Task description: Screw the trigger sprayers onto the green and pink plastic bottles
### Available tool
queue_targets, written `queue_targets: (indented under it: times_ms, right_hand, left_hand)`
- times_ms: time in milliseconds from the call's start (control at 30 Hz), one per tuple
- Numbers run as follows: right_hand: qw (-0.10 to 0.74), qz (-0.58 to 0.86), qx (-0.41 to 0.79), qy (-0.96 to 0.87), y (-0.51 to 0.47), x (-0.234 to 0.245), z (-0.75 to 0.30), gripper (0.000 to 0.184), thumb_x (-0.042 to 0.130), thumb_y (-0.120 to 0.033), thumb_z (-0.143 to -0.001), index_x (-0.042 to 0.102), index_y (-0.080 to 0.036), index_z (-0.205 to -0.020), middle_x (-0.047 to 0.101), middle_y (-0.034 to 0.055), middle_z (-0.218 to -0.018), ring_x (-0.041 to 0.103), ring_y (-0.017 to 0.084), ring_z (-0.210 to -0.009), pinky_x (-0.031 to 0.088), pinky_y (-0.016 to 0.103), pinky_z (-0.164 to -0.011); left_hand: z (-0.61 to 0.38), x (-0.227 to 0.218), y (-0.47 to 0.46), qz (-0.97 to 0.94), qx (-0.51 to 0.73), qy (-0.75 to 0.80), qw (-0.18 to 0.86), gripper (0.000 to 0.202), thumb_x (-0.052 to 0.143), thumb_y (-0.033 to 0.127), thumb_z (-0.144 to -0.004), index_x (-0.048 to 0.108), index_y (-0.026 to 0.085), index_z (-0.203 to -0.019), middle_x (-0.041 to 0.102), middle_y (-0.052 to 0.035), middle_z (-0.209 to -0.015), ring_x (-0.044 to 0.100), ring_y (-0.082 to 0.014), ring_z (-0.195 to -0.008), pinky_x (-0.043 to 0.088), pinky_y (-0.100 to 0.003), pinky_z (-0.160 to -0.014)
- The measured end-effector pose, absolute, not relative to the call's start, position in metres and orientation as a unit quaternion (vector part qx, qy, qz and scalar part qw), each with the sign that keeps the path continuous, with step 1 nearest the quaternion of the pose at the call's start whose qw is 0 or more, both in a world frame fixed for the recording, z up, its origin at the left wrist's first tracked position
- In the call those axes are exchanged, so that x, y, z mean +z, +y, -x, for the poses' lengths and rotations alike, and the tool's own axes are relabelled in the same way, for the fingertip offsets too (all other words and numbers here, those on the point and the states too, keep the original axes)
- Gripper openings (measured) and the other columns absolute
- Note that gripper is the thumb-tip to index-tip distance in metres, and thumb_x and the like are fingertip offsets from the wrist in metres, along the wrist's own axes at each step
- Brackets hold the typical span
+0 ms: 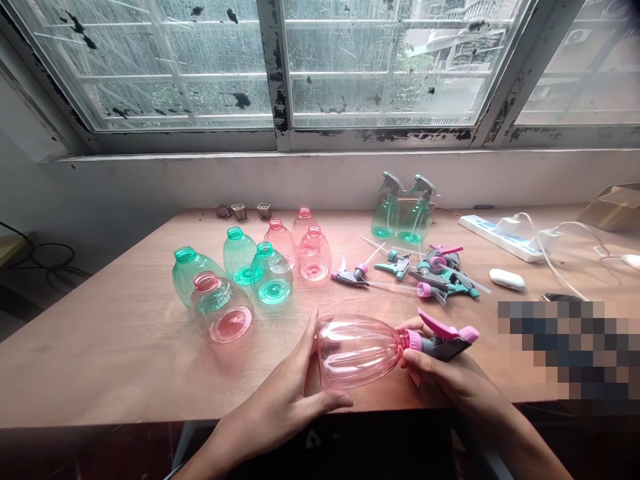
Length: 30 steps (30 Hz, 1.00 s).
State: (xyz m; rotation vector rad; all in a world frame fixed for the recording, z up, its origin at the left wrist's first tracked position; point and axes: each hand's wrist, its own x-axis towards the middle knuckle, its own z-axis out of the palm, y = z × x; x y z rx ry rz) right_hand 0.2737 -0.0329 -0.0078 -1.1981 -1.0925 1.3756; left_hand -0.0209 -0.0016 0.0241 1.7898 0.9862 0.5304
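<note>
A pink transparent spray bottle (357, 350) lies on its side near the table's front edge, its base to the left. My left hand (285, 400) cups that base, fingers wrapped around it. My right hand (440, 377) grips the bottle's neck at the pink collar, where a pink and grey trigger sprayer head (445, 337) sits. Both hands are closed on the same bottle.
Several capless green and pink bottles (240, 273) lie at the left of the wooden table (125, 347). Loose sprayer heads (430, 270) are piled at centre right. Two finished green spray bottles (403, 217) stand behind them. A power strip (500, 237) with cables lies at right.
</note>
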Motion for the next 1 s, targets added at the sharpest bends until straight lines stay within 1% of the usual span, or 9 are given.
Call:
queue_targets:
  times_ms: [100,267,367,467,600,767,833,900,1000]
  right_hand:
    - [0.483,0.491,0.57,-0.449,-0.033,-0.008,-0.274,0.04,0.084,-0.052,-0.084,0.073,-0.022,-0.108,0.06,-0.0022,-0.068,0.052,0.018,-0.061,0.041,0.03,-0.057]
    - [0.468,0.49,0.581,-0.451,-0.033,-0.011,-0.275,0.035,0.081,-0.052,-0.088,0.074,-0.019,-0.097,0.059,-0.0015,-0.066,0.049,0.016,-0.061,0.036,0.029,-0.057]
    - [0.465,0.492,0.575,-0.46,-0.033,-0.013,-0.276,0.034,0.08,-0.051,-0.09,0.074,-0.018,-0.094,0.059,-0.0013,-0.067,0.05,0.016,-0.063,0.036,0.03,-0.06]
    - [0.466,0.493,0.572,-0.46,-0.033,-0.013,-0.277,0.034,0.08,-0.052,-0.09,0.075,-0.018,-0.095,0.059,-0.0016,-0.068,0.05,0.017,-0.065,0.036,0.031,-0.061]
    - [0.471,0.488,0.573,-0.46,-0.033,-0.011,-0.276,0.034,0.081,-0.051,-0.09,0.075,-0.02,-0.103,0.06,-0.0014,-0.071,0.05,0.017,-0.067,0.037,0.03,-0.062]
    - [0.475,0.485,0.586,-0.441,-0.033,-0.01,-0.275,0.039,0.083,-0.053,-0.087,0.075,-0.021,-0.108,0.061,-0.0008,-0.071,0.051,0.018,-0.065,0.036,0.031,-0.061]
    - [0.475,0.486,0.583,-0.447,-0.032,-0.011,-0.274,0.036,0.083,-0.053,-0.087,0.076,-0.02,-0.1,0.06,-0.0007,-0.067,0.051,0.018,-0.064,0.037,0.031,-0.06]
    - [0.476,0.483,0.58,-0.453,-0.032,-0.011,-0.274,0.035,0.082,-0.053,-0.087,0.076,-0.019,-0.092,0.059,-0.0006,-0.066,0.051,0.018,-0.063,0.037,0.031,-0.059]
    - [0.485,0.476,0.585,-0.443,-0.032,-0.012,-0.274,0.035,0.082,-0.052,-0.088,0.075,-0.02,-0.1,0.059,-0.0015,-0.066,0.05,0.017,-0.062,0.037,0.03,-0.058]
  left_hand:
    - [0.022,0.021,-0.002,-0.747,0.21,0.41,0.479,0.106,0.074,0.043,-0.096,0.002,0.025,-0.171,0.025,-0.0111,-0.177,0.019,-0.0348,-0.164,0.02,-0.051,-0.133]
    - [0.02,0.015,-0.002,-0.756,0.243,0.379,0.475,0.1,0.065,0.036,-0.102,-0.009,0.035,-0.169,0.042,-0.0089,-0.169,0.033,-0.0304,-0.159,0.03,-0.048,-0.13]
    - [0.02,0.013,0.0,-0.759,0.247,0.374,0.473,0.099,0.065,0.035,-0.103,-0.009,0.037,-0.169,0.045,-0.0089,-0.167,0.038,-0.0301,-0.157,0.031,-0.049,-0.129]
    - [0.02,0.015,0.0,-0.753,0.238,0.38,0.482,0.106,0.07,0.036,-0.1,-0.01,0.036,-0.169,0.041,-0.0104,-0.169,0.04,-0.0315,-0.155,0.031,-0.05,-0.128]
    - [0.02,0.022,-0.002,-0.74,0.225,0.39,0.499,0.122,0.082,0.04,-0.09,-0.011,0.033,-0.169,0.033,-0.013,-0.173,0.035,-0.0355,-0.158,0.029,-0.053,-0.129]
    - [0.021,0.027,-0.004,-0.733,0.214,0.401,0.507,0.108,0.075,0.044,-0.095,0.0,0.025,-0.171,0.033,-0.0144,-0.174,0.029,-0.0368,-0.16,0.025,-0.055,-0.131]
    - [0.021,0.027,-0.003,-0.731,0.212,0.408,0.503,0.107,0.074,0.045,-0.096,0.002,0.024,-0.171,0.032,-0.0144,-0.174,0.027,-0.0377,-0.161,0.024,-0.055,-0.131]
    - [0.021,0.025,-0.002,-0.733,0.214,0.417,0.494,0.106,0.074,0.046,-0.096,0.003,0.025,-0.171,0.027,-0.0138,-0.176,0.023,-0.038,-0.162,0.022,-0.056,-0.132]
    - [0.021,0.022,-0.002,-0.744,0.218,0.415,0.476,0.104,0.074,0.044,-0.096,0.004,0.027,-0.171,0.023,-0.0118,-0.177,0.019,-0.0363,-0.163,0.019,-0.054,-0.133]
